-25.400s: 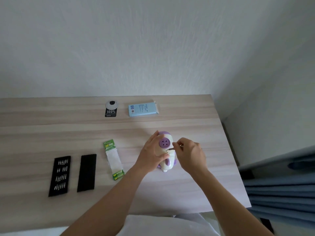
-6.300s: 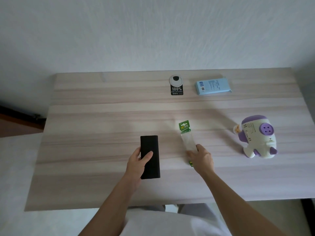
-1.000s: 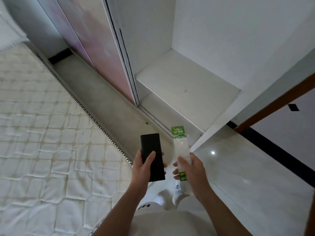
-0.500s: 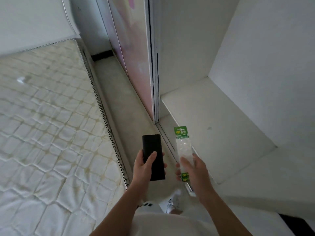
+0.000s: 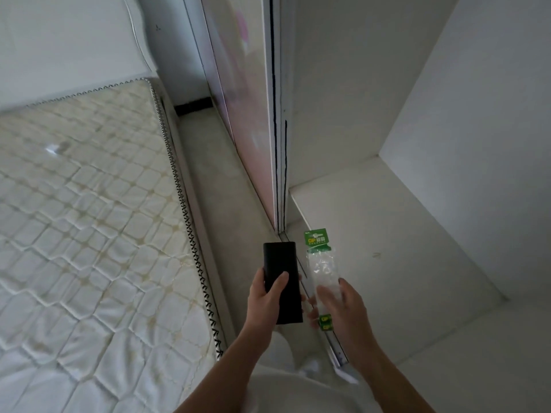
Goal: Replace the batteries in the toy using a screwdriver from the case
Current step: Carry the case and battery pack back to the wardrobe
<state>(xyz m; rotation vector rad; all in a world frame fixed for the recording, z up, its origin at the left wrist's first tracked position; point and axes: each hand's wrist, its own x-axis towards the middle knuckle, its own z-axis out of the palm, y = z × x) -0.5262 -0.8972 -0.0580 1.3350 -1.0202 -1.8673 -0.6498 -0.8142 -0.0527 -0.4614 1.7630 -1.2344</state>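
Left hand (image 5: 265, 302) wrapped round black case (image 5: 281, 272), thumb on its face; right hand (image 5: 343, 305) pinching clear battery pack (image 5: 322, 263) with green card top, just beside the case. Both held above floor (image 5: 214, 204) between mattress (image 5: 89, 234) and open wardrobe shelf (image 5: 387, 234).

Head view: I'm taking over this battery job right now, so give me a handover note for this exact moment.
Left hand grips the closed black screwdriver case, thumb on top.
Right hand holds the battery pack by its lower end.
Both are held in the air in front of an open white cupboard shelf, with a mattress to the left.
Toy is not in view, so the battery swap cannot be confirmed here.
Left to do, probably: set case and pack on the shelf.
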